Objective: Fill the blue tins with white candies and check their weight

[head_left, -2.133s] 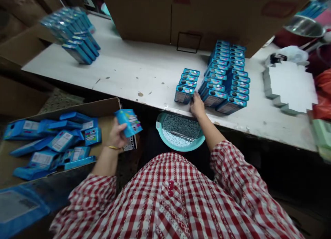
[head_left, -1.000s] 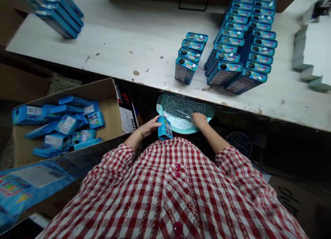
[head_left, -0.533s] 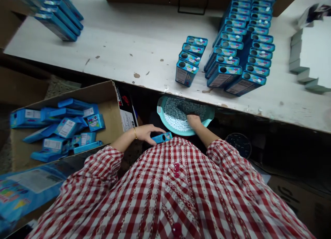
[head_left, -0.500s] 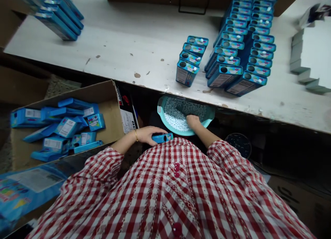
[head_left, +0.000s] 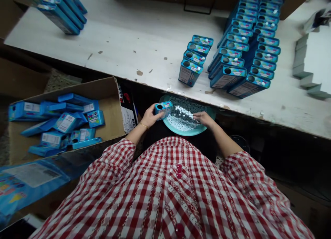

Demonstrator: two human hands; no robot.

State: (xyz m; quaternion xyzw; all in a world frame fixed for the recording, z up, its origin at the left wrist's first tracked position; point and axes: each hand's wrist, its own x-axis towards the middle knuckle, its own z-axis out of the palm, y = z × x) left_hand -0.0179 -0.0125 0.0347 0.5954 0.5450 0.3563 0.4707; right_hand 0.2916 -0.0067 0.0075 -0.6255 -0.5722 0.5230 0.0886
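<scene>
My left hand (head_left: pixel 150 117) grips a small blue box (head_left: pixel 163 108) upright, its round dark hole facing up, at the left rim of a turquoise basin (head_left: pixel 185 131). White pellets (head_left: pixel 178 123) fill much of the basin. Over them, my right hand (head_left: pixel 204 119) is closed on the end of a scoop (head_left: pixel 185 115), which carries a heap of white pellets beside the box. The scoop's exact shape is hard to make out.
Blue boxes (head_left: pixel 190 72) stand in rows on the white table (head_left: pixel 116 49), with more (head_left: pixel 62 16) at its far left. A carton (head_left: pixel 110 94) at left holds loose blue boxes (head_left: pixel 66 122). The table's edge overhangs the basin's far side.
My left hand has raised the blue box and brought it upright to the basin. My right hand has come up out of the pellets with a loaded scoop.
</scene>
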